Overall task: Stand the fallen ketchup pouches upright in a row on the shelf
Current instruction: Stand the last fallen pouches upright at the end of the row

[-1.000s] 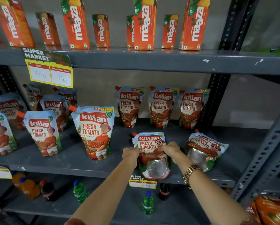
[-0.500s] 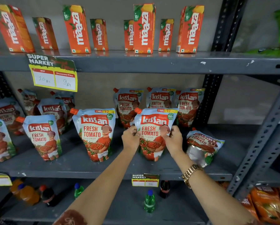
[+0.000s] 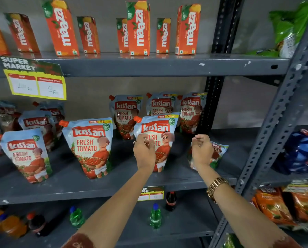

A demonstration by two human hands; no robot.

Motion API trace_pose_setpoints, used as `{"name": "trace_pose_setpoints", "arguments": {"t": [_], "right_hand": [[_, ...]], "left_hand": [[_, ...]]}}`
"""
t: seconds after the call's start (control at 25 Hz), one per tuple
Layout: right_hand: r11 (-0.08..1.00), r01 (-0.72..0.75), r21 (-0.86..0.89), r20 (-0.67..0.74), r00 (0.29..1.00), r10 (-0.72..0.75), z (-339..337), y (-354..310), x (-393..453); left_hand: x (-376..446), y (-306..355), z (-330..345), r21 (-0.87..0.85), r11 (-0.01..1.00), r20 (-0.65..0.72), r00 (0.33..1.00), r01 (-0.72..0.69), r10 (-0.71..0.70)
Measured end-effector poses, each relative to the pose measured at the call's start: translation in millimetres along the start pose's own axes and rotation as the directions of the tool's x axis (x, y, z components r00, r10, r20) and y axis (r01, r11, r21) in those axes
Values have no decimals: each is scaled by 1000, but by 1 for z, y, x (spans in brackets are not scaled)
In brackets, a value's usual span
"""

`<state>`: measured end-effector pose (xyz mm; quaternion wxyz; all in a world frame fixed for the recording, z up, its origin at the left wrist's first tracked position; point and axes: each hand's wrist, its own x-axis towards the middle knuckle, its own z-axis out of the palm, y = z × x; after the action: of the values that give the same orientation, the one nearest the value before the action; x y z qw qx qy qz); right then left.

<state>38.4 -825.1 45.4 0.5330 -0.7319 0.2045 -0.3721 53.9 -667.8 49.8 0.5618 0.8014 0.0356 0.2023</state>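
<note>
The left hand (image 3: 144,152), fingers curled, is touching the upright blue-and-red plastic ketchup pouch (image 3: 155,140) near the grey metal shelf's (image 3: 113,187) front edge, seemingly steadying it. The right hand (image 3: 202,152), loosely curled and holding nothing, is hovering over the fallen pouch (image 3: 218,151) beside it, likely next.

Glossy plastic ketchup pouches (image 3: 155,138), matt grey metal shelf (image 3: 63,187)

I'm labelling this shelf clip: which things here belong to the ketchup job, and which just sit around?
Belongs to the job:
- upright pouch, left hand in front of it
- fallen pouch, right hand over it
- front-row pouches
- middle shelf

Just sitting around:
- Maaza cartons
- price tag
- bottles below
- snack packets
</note>
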Motion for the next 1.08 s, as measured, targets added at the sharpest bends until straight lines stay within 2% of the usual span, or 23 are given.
{"name": "trace_pose_setpoints", "arguments": {"t": [0.08, 0.2, 0.28, 0.36, 0.48, 0.64, 0.8, 0.88, 0.92, 1.0, 1.08], "right_hand": [[999, -4, -43, 7, 1000, 4, -7, 4, 7], [992, -45, -120, -12, 999, 43, -7, 11, 4], [965, -122, -234, 11, 992, 128, -9, 21, 5], [906, -204, -370, 81, 965, 251, -12, 34, 7], [877, -325, -355, 181, 896, 405, -21, 45, 12], [850, -461, -254, 254, 816, 518, -21, 55, 26], [748, -647, -151, 305, 689, 658, -20, 61, 43], [707, -697, -120, 356, 634, 686, -21, 60, 49], [693, -713, -112, 387, 611, 691, -22, 59, 52], [683, -724, -96, 436, 586, 683, -23, 55, 55], [696, -708, -116, 423, 599, 680, -23, 51, 56]], "left_hand": [[-6, 9, 5, -38, 999, -26, 999, -29, 28], [-8, 9, 8, -53, 996, 40, 997, -71, 73], [-7, 6, 19, -23, 999, 153, 987, -42, 45], [-5, 1, 35, 49, 998, 307, 951, 26, -40], [-14, 0, 60, 138, 986, 498, 854, 92, -149], [-16, -1, 73, 273, 961, 459, 874, 32, -159], [-18, -2, 77, 247, 968, 405, 903, 40, -141], [-19, -7, 82, 187, 972, 361, 910, 144, -205], [-19, -9, 85, 167, 953, 346, 890, 252, -296], [-16, -13, 91, 120, 865, 376, 784, 486, -493], [-12, -12, 97, 28, 770, 432, 687, 637, -584]]}}
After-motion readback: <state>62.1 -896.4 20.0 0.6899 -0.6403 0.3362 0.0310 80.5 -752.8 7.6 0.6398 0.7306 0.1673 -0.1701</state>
